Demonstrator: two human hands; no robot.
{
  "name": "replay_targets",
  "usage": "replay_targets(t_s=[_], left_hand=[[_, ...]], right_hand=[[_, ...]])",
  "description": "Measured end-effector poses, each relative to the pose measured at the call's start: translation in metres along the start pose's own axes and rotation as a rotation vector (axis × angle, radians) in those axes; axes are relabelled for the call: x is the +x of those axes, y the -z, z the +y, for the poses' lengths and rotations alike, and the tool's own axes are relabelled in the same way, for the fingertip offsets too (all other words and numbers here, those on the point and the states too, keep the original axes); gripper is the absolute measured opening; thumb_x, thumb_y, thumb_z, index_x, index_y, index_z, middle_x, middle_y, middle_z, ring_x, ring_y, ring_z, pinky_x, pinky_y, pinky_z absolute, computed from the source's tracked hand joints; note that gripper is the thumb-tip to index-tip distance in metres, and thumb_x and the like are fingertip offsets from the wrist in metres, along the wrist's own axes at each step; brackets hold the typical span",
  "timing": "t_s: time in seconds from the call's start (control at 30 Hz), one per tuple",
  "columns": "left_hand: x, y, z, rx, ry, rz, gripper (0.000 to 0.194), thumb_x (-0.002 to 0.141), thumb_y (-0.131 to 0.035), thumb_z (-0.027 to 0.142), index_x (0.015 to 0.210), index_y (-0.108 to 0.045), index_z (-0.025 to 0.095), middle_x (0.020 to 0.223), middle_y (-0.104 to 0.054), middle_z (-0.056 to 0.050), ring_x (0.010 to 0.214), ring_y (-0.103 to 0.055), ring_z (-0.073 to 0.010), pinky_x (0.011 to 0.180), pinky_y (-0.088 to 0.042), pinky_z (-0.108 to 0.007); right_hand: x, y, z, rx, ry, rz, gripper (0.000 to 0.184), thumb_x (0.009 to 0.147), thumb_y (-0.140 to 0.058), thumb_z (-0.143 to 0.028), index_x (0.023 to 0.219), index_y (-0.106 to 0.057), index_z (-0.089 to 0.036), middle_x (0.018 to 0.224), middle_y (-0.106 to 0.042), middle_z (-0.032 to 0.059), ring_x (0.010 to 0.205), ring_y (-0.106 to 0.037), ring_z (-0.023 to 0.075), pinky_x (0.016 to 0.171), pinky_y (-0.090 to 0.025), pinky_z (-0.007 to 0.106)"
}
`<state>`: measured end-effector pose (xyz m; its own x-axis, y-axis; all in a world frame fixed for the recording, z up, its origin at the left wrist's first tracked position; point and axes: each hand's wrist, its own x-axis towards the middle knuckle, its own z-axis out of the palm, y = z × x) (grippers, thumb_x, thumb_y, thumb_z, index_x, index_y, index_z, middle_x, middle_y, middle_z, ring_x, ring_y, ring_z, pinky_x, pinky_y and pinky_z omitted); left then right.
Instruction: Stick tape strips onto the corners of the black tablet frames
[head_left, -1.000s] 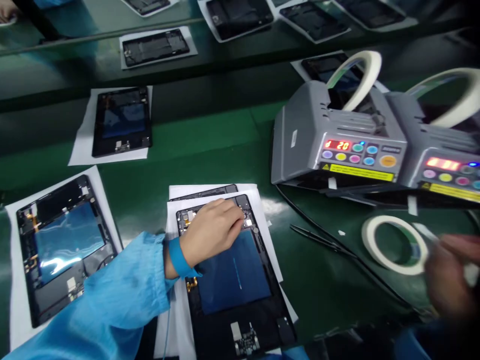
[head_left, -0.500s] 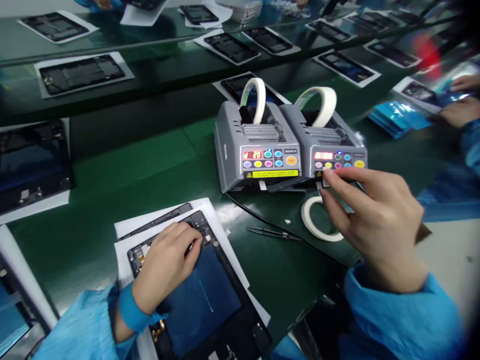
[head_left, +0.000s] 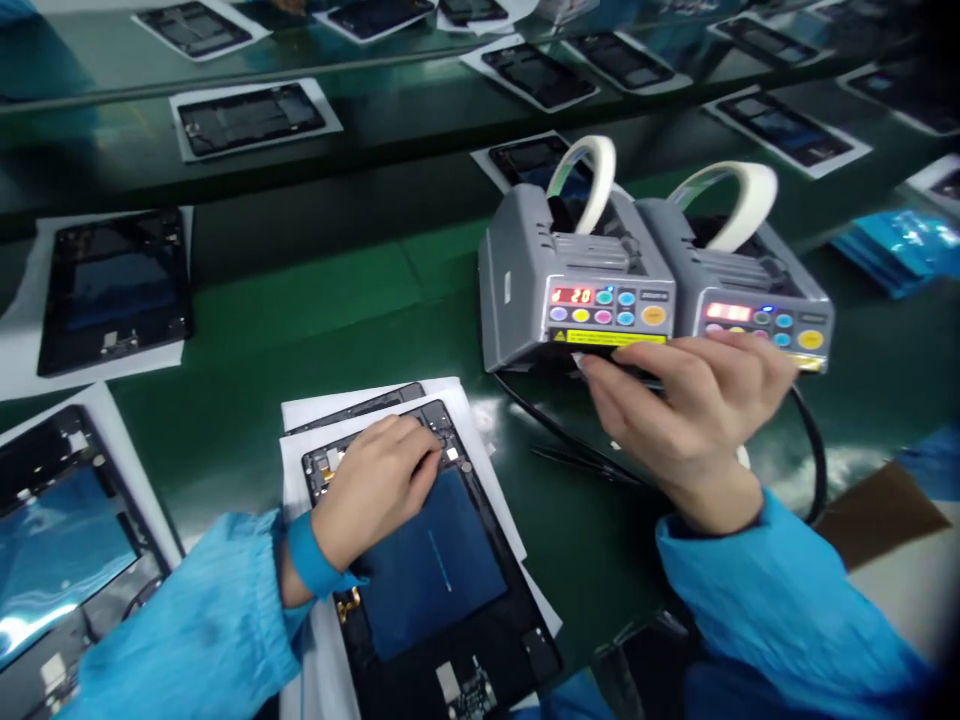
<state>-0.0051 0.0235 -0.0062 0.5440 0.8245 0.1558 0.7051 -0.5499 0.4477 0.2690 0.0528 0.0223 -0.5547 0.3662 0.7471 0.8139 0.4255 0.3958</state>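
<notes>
My left hand [head_left: 386,480], with a blue band at the wrist, rests over the upper part of an opened tablet [head_left: 517,570]. Its fingers are curled together near the tablet's top edge; whatever they hold, if anything, is hidden. My right hand [head_left: 682,420] is at the front of the left grey tape dispenser [head_left: 517,290], its thumb and forefinger closed at a small white piece of tape [head_left: 578,362] below the yellow label. The right tape dispenser [head_left: 765,300] stands close beside it, partly behind my knuckles. White paper [head_left: 480,470] lies under the tablet.
Dark tweezers [head_left: 577,460] and a black cable [head_left: 817,450] lie before the dispensers. Another opened tablet [head_left: 60,530] sits at the left, with one more [head_left: 116,290] behind. Blue film packets [head_left: 900,250] are stacked at right. A brown cardboard piece [head_left: 885,510] is at lower right.
My right hand has gone from the right dispenser's outlet to the left one's. The whole view has shifted, while my left hand stays on the tablet.
</notes>
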Motion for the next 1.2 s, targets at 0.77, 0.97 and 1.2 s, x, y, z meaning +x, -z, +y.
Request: replay_targets(t_s=[0.77, 0.97, 1.2], left_hand=[[-0.003, -0.004, -0.001, 0.012, 0.000, -0.041, 0.021, 0.094, -0.044, 0.021, 0.079, -0.058, 0.016, 0.077, -0.057, -0.004, 0.074, -0.053, -0.0193, 0.070, -0.046, -0.034], [-0.003, -0.006, -0.001, 0.024, 0.000, -0.035, 0.022, 0.094, -0.042, 0.021, 0.080, -0.058, 0.016, 0.077, -0.057, -0.005, 0.074, -0.053, -0.0194, 0.071, -0.046, -0.034], [-0.004, -0.004, -0.002, 0.026, -0.015, -0.028, 0.022, 0.094, -0.042, 0.021, 0.079, -0.058, 0.015, 0.076, -0.057, -0.005, 0.074, -0.054, -0.0192, 0.071, -0.047, -0.033]], right_hand=[[0.004, -0.028, -0.088, 0.695, 0.000, -0.341, 0.007, 0.085, -0.062, -0.013, 0.090, -0.065, -0.015, 0.083, -0.070, 0.0015, 0.067, -0.061, 0.0116, 0.057, -0.044, 0.026], [0.006, -0.028, -0.088, 0.688, 0.005, -0.383, 0.007, 0.087, -0.060, -0.015, 0.090, -0.067, -0.016, 0.082, -0.068, 0.0016, 0.067, -0.058, 0.0118, 0.057, -0.041, 0.027], [0.018, -0.022, -0.086, 0.615, 0.046, -0.547, 0.013, 0.090, -0.055, -0.019, 0.088, -0.068, -0.018, 0.080, -0.064, 0.0010, 0.066, -0.053, 0.0149, 0.057, -0.038, 0.031]])
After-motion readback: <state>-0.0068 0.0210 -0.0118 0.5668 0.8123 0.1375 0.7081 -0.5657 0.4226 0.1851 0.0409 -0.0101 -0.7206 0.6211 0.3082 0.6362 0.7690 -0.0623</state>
